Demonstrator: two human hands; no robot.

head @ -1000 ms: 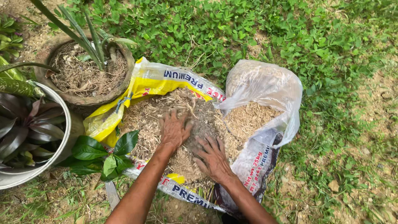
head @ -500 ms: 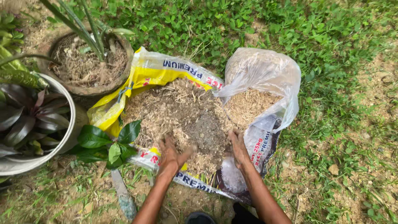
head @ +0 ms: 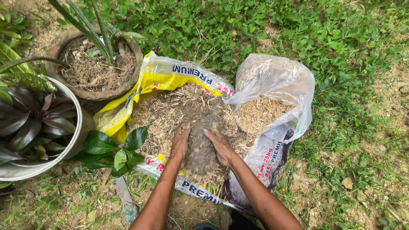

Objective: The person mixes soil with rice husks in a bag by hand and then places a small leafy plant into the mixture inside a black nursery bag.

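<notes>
**Two flat hands pressed against a mound of potting mix on an opened sack**

An opened yellow-and-white woven sack lies spread on the grass, its far edge folded up at the left and carrying dark blue and red lettering along a white band. A second strip of the same sack, white with blue and red print, runs along the near edge under the forearms. To the right a clear plastic bag stands slumped open, tan husk-like material showing inside; its lower part is white with dark and red printing.

Spread over the sack is a heap of brown, fibrous potting mix. In the middle of it rises a darker, finer mound. The left hand lies against the left side of that mound, fingers straight and together, palm turned inward. The right hand lies against the right side in the same way. Both are open and flat, gripping nothing, with the mound pressed between the palms.

At far left a round brown pot holds dry roots and long green leaves. Nearer, at the left edge, a white pot holds dark purple foliage. A small broad-leaved green plant lies just left of the sack.
</notes>
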